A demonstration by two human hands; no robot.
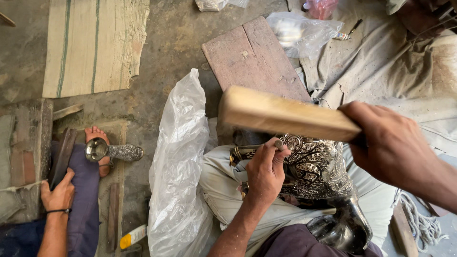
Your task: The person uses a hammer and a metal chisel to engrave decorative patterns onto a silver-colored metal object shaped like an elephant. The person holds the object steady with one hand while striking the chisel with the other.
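I see a dirty grey floor (176, 43). The shiny carved pot (316, 166) lies on the lap at five o'clock. My left hand (265, 171) pinches a small punch (278, 143) on it. My right hand (390, 143) grips a wooden block (285, 115) just above.

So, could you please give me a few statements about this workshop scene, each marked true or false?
1. The right hand grips a pale wooden block. True.
2. The left hand is empty. False: it pinches a small metal punch against the engraved silver-and-black metal vessel.
3. The vessel rests on the person's lap. True.
4. The crumpled clear plastic bag lies to the right of the vessel. False: it lies to its left.
5. Another person's hand shows at lower left. True.
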